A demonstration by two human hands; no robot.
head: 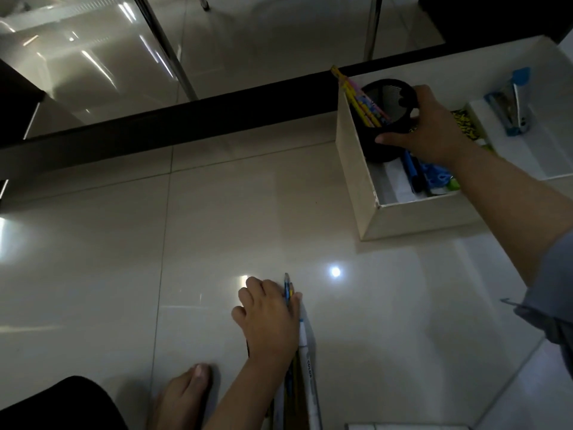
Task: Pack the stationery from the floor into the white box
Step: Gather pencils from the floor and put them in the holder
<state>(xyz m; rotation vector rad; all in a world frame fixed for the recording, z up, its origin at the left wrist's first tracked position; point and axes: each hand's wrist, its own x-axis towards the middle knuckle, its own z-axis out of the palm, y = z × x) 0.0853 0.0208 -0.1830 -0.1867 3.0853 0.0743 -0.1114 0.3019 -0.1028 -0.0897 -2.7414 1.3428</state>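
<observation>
Your right hand (429, 127), at the upper right of the frame, grips the round black mesh pen holder (384, 119), thumb curled against its near wall and fingers over its far rim. The holder stands inside the white rectangular cardboard box (356, 169), in the box's left corner, and carries several yellow patterned pencils (361, 97) that lean out to the upper left. Just below your wrist, in the same box, lie a blue pen (410, 166) and a pair of blue-handled scissors (435, 178). Further right a blue and silver stapler (508, 103) rests on a white surface.

Your left hand (269, 318), at the lower middle of the frame, lies knuckles up on the glossy beige tiled floor (93, 259), fingers bent over a bundle of pens and pencils (290, 377); a blue tip pokes out past your fingers. A white marker (308, 361) printed COLOR lies just beside the bundle on its right. Your bare foot (183, 395) sits at the lower left.
</observation>
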